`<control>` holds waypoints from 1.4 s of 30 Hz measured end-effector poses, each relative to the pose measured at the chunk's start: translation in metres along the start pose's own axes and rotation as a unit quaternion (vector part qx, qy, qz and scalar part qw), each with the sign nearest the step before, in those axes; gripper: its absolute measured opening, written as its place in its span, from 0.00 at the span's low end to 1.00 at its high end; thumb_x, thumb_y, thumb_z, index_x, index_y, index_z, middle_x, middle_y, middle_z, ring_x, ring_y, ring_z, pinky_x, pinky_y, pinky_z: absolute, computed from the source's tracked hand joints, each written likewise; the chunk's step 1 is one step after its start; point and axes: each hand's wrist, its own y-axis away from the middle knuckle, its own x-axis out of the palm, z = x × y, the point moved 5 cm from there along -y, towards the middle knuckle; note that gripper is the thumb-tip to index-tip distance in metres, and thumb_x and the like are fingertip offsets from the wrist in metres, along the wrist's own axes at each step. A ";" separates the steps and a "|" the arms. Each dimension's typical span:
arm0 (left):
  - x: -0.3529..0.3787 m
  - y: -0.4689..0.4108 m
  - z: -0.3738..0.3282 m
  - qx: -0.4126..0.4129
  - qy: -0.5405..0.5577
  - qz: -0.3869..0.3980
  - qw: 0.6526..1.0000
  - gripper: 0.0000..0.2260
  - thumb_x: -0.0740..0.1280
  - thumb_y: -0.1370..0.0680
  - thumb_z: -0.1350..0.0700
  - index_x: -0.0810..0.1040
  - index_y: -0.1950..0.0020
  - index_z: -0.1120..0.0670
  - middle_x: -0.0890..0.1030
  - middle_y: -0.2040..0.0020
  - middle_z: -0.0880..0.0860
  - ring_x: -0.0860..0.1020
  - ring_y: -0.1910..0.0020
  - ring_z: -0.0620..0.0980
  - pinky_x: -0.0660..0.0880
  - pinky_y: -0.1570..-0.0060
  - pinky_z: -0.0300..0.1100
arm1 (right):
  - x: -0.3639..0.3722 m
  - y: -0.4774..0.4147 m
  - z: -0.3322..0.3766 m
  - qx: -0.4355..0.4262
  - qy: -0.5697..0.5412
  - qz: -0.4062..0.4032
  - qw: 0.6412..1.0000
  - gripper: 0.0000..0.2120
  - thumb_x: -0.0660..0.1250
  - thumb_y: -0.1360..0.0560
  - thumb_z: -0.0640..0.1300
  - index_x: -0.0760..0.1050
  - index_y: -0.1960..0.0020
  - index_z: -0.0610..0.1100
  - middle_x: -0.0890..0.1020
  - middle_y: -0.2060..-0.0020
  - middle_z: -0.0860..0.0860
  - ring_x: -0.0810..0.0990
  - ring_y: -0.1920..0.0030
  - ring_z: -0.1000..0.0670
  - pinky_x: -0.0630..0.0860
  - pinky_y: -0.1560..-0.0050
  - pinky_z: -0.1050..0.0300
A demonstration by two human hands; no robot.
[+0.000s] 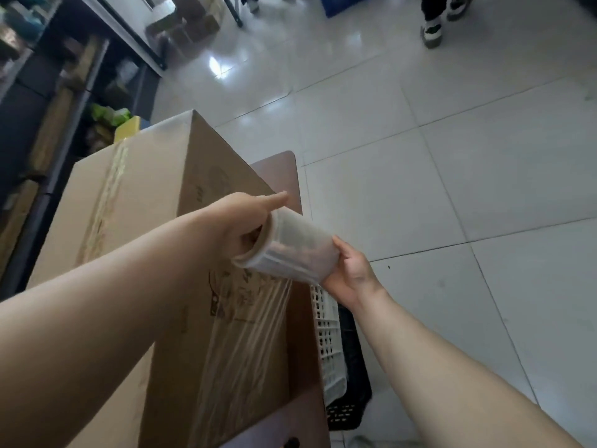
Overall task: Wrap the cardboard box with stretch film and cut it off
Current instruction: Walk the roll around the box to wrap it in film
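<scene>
While we hold the stretch film roll point(290, 250) between both hands, it hangs tilted just beside the upper right edge of the cardboard box point(135, 202), with its left end higher than its right end. We keep the left hand point(239, 221) at the open left end of the roll: its fingers are tucked into the cardboard core and its thumb lies straight along the top of the roll, pointing away from us. We grip the right end with the right hand point(350, 273), thumb on top and fingers curled beneath. A sheet of clear film point(252, 324) runs from the underside of the roll down and back toward us, lying streaked over the printed side face of the box. The box stands upright on a brown table point(284, 169), and a strip of tape point(109, 189) runs along its top face. Beside the table, under the right forearm, we see a white perforated crate point(326, 334) set against a black crate point(352, 383) on the pale tiled floor point(452, 156). Dark shelving point(48, 108) with cartons stands to the left, and a yellow object point(127, 129) shows just behind the box. Another person's shoes point(431, 32) appear at the far edge of the floor.
</scene>
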 end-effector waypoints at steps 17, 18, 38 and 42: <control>-0.015 -0.031 -0.058 0.062 -0.228 -0.064 0.969 0.16 0.74 0.31 0.44 0.80 0.63 0.57 0.76 0.73 0.51 0.73 0.77 0.44 0.69 0.74 0.34 | 0.025 -0.067 0.042 0.046 -0.001 -0.010 0.999 0.21 0.55 0.18 0.51 0.74 0.33 0.40 0.77 0.34 0.38 0.74 0.33 0.37 0.65 0.30 0.34; -0.015 -0.035 -0.059 0.040 -0.158 -0.060 0.985 0.17 0.72 0.29 0.42 0.78 0.63 0.56 0.74 0.78 0.49 0.71 0.82 0.43 0.68 0.78 0.32 | 0.028 -0.067 0.043 0.040 -0.011 -0.001 0.999 0.20 0.55 0.18 0.50 0.75 0.35 0.39 0.76 0.34 0.38 0.73 0.32 0.37 0.64 0.29 0.35; -0.048 -0.086 -0.110 0.131 -0.368 -0.022 0.920 0.16 0.74 0.30 0.47 0.80 0.52 0.58 0.78 0.63 0.51 0.74 0.68 0.47 0.72 0.65 0.39 | 0.070 -0.112 0.087 0.000 0.026 -0.024 0.999 0.23 0.55 0.18 0.52 0.72 0.31 0.38 0.76 0.34 0.38 0.77 0.36 0.38 0.71 0.34 0.39; -0.056 -0.096 -0.118 0.042 -0.067 -0.018 0.997 0.19 0.67 0.24 0.43 0.78 0.62 0.59 0.75 0.69 0.53 0.74 0.73 0.49 0.71 0.72 0.37 | 0.074 -0.119 0.091 -0.013 0.006 -0.005 1.000 0.22 0.54 0.18 0.51 0.73 0.32 0.38 0.76 0.35 0.37 0.77 0.39 0.38 0.74 0.38 0.41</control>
